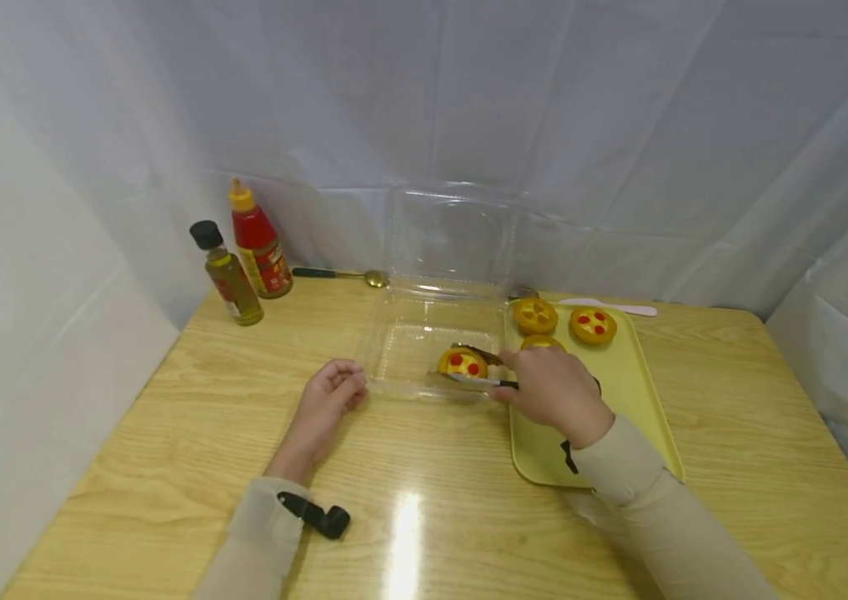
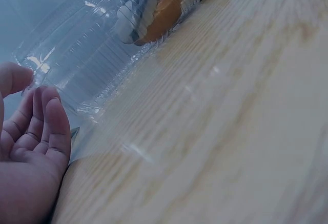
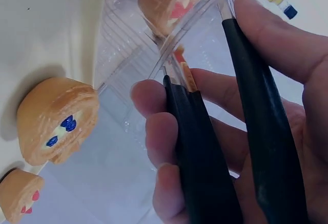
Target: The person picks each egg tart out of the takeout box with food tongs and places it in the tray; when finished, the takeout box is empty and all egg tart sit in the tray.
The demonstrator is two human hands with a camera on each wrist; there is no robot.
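My right hand [image 1: 554, 392] grips black-handled tongs [image 3: 205, 147] over the right side of an open clear plastic container [image 1: 408, 333]. Between the tongs' metal ends, inside the container, is a small tart [image 1: 463, 364] with red berry pieces on top. With thumb and fingertips my left hand [image 1: 329, 396] pinches the container's front left corner, as the left wrist view [image 2: 36, 131] also shows. Beneath and beside my right hand is a yellow tray [image 1: 629, 400] with a yellow-topped tart [image 1: 535, 317], a red-topped tart [image 1: 593, 326] and a blue-topped tart [image 3: 59, 121], partly hidden in the head view.
An oil bottle [image 1: 233, 283] and a red sauce bottle [image 1: 262, 246] stand at the back left. A spoon [image 1: 348, 276] lies left of the container's raised lid [image 1: 454, 237]. Behind the tray is a pink knife [image 1: 619, 307]. White sheeting [image 1: 469, 100] surrounds the wooden table [image 1: 393, 500].
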